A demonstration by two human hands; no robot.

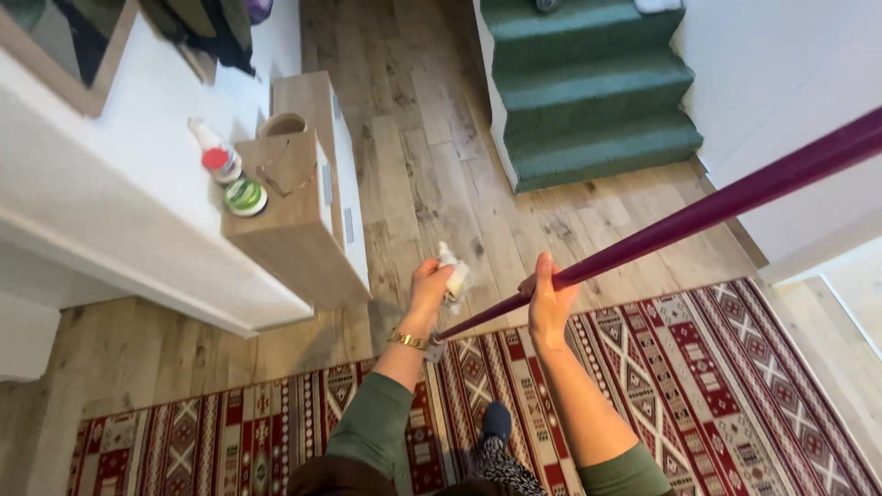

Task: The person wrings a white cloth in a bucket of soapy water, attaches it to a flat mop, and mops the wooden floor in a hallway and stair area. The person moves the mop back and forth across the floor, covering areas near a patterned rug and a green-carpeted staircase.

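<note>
Hands are clamped: right hand [548, 308] on a long purple pole [698, 213], left hand [432, 285] on crumpled white cloth [454, 276], above the patterned red rug [698, 377], wiping seemingly underway.

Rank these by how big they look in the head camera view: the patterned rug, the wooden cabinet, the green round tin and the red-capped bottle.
1. Patterned rug
2. Wooden cabinet
3. Green round tin and red-capped bottle: these two look too alike to rank.

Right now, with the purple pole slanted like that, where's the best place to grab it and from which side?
Grip the purple pole on its bare shaft just above the right hand, coming from underneath. It is a smooth, thin round rod slanting up to the right, so fingers wrap it fully. The left hand holds a small white bottle.
</note>
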